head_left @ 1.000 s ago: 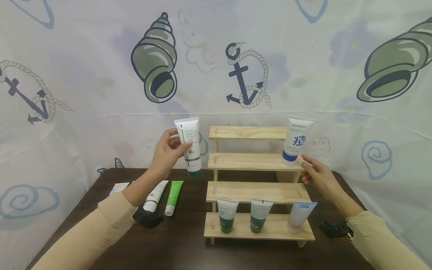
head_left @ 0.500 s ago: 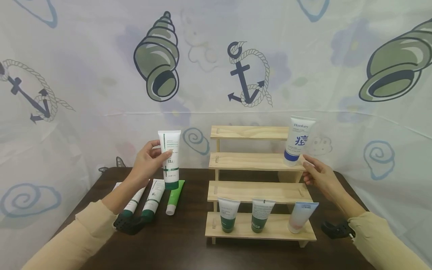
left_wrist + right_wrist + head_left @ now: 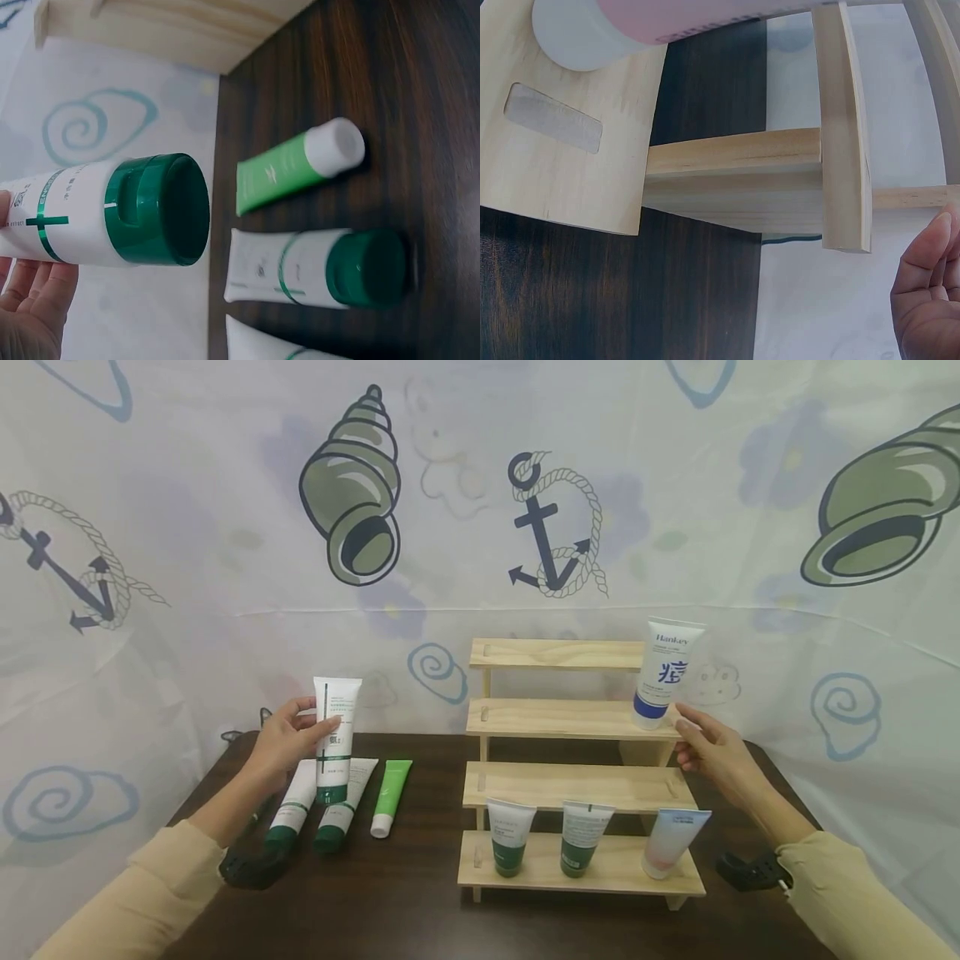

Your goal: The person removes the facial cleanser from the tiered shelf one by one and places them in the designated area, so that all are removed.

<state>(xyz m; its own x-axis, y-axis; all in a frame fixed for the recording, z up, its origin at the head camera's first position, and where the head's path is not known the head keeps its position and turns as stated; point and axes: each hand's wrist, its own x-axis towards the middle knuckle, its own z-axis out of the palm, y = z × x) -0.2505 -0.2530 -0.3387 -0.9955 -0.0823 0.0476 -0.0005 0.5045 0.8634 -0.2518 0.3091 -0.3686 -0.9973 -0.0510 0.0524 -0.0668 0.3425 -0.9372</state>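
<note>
My left hand [image 3: 281, 743] grips a white squeeze tube [image 3: 334, 768] upright, its green cap down, over the left side of the table. Beneath it lie two similar white tubes [image 3: 294, 806] with green caps, partly covered by the held one, and a slim green tube [image 3: 391, 795] with a white cap. At the right end of the second-highest shelf of the wooden display rack [image 3: 555, 717], my right hand [image 3: 716, 756] pinches the board's end between thumb and fingers. Just beside those fingertips stands a white tube with a blue band [image 3: 666, 667].
Two small white-and-green tubes [image 3: 510, 839] and a pale pink-and-blue tube [image 3: 675, 843] stand on the rack's lowest shelf. The dark wooden table [image 3: 390, 902] carries everything. A patterned cloth [image 3: 465, 543] hangs close behind.
My left hand has moved left and down with the white tube, from beside the rack to above the lying tubes. The right hand keeps its place at the shelf end.
</note>
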